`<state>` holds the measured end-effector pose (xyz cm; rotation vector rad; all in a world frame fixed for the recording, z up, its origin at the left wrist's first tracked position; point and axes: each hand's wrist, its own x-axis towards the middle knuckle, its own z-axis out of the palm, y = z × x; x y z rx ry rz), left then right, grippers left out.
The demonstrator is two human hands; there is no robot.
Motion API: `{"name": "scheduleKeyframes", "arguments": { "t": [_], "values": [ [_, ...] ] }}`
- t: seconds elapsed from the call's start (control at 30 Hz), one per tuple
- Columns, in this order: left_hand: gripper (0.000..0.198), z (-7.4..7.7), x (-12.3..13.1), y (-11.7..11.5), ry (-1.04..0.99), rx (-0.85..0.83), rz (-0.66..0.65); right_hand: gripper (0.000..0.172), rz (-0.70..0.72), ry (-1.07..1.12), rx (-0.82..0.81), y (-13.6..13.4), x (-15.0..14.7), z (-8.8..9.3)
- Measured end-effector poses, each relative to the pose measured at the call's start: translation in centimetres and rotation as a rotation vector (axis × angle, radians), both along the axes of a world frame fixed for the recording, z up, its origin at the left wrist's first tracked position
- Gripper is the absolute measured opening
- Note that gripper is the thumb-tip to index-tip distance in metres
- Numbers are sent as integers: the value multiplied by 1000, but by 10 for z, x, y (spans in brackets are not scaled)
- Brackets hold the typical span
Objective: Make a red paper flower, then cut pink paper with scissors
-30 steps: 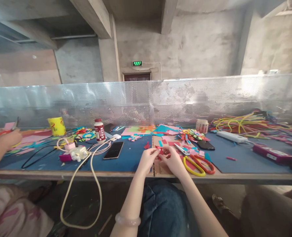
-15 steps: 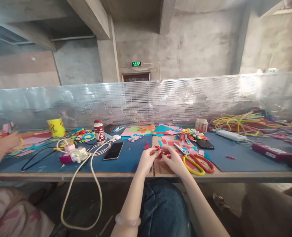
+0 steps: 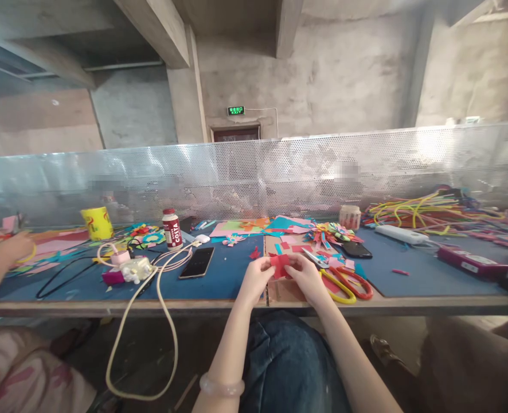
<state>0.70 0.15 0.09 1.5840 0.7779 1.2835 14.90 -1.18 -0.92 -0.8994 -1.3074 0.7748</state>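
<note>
A small piece of red paper [image 3: 280, 266] is spread between my two hands, just above the front part of the table. My left hand [image 3: 257, 277] pinches its left side, and my right hand [image 3: 304, 275] pinches the right side. Close by on the right lie scissors with one yellow and one red handle [image 3: 352, 284], partly behind my right hand. A folded red paper piece [image 3: 254, 252] rests on the blue table top beyond my left hand. Red paper scraps [image 3: 297, 249] lie on brown cardboard [image 3: 275, 292] under and behind my hands.
Left of me are a phone [image 3: 197, 263], a looped cable [image 3: 168, 321] hanging over the edge, a bottle [image 3: 172, 229] and a yellow cup [image 3: 97, 222]. Pipe cleaners [image 3: 426, 212] pile up at the right. A co-worker's hand [image 3: 11, 252] holds scissors at far left.
The red paper was bunched up and mostly hidden by my fingers; now it is spread flat between them. My hands have moved slightly apart.
</note>
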Motion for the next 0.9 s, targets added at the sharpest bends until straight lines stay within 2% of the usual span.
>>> {"name": "scheduleKeyframes", "arguments": {
  "t": [0.23,0.5,0.9],
  "values": [
    [23,-2,-2,1,-1,9,15,12,70,83,-91,-2,1,2],
    [22,-5,-3,3,-19,12,5,18,161,163,-151,-3,2,4],
    [17,0,-2,-2,-3,-45,-1,15,165,264,-200,-5,2,7]
  ]
}}
